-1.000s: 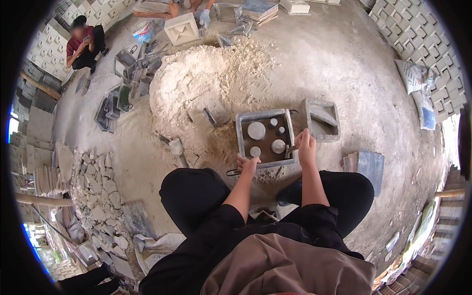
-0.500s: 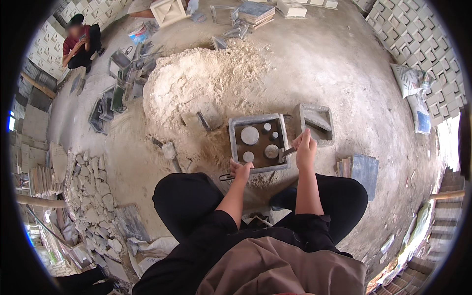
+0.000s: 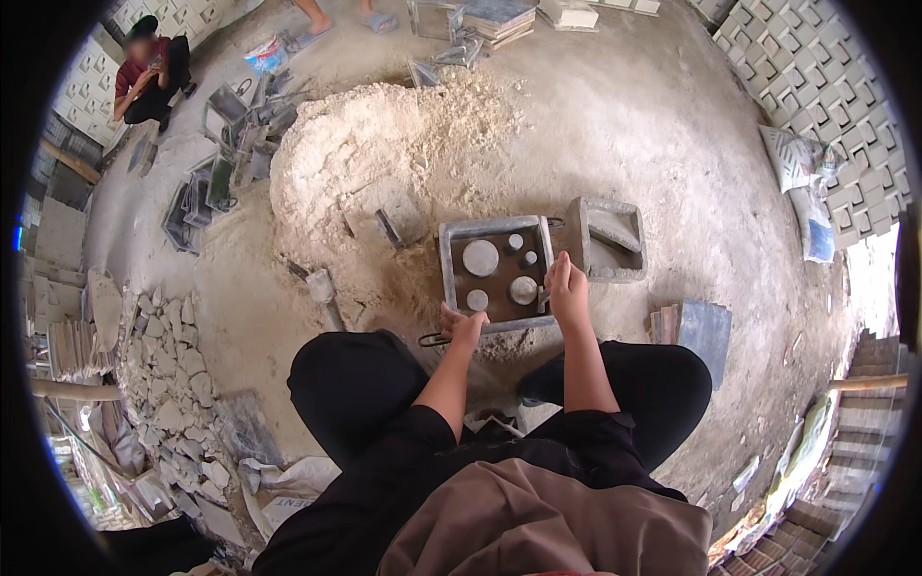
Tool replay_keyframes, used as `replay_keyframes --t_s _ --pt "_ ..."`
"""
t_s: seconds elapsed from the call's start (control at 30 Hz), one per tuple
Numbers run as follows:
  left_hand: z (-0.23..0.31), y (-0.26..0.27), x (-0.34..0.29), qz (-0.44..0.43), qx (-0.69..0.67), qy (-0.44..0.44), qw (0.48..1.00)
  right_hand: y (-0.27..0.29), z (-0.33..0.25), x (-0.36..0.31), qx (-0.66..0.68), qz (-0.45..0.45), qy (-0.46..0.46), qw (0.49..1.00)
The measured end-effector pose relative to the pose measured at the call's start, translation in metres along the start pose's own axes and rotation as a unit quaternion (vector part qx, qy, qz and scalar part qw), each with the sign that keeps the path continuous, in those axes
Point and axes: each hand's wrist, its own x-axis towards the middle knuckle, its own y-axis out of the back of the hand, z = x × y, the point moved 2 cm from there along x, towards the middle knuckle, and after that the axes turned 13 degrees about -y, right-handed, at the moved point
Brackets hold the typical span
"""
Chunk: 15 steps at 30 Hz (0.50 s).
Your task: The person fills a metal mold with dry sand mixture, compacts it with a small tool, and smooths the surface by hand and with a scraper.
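A square grey metal mould (image 3: 447, 264) lies on the ground before my knees. Its floor is brown, and several round grey discs (image 3: 480, 258) of differing sizes stand inside. At the near left corner my left hand (image 3: 465, 328) is wrapped over the rim, close to a wire loop handle (image 3: 434, 340). My right hand (image 3: 567, 285) is closed at the right wall, gripping a flat-bladed tool (image 3: 544, 300) whose end reaches the mould's inner edge. My fingers hide most of that tool.
Beyond the mould rises a heap of pale powder (image 3: 346, 144), with a hammer-like tool (image 3: 322, 286) nearby. A second concrete-filled frame (image 3: 642, 240) sits to the right. Metal frames (image 3: 197, 206) lie left. A person (image 3: 152, 77) squats far left; another's sandalled feet (image 3: 379, 21) show at the top.
My right hand has moved left and down toward the mould's right wall, covering more of the tool. The left hand stays on the rim. Another person's feet now show where a pale frame was.
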Motion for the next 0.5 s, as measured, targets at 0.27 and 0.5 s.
replay_keyframes --t_s 0.27,0.5 --pt "0.001 -0.003 -0.001 -0.001 0.0 0.001 1.0 -0.004 -0.018 -0.012 -0.069 0.015 0.03 0.997" --pt "-0.013 0.004 0.014 0.014 0.021 0.009 1.0 0.001 -0.049 -0.018 -0.062 -0.087 0.001 0.994"
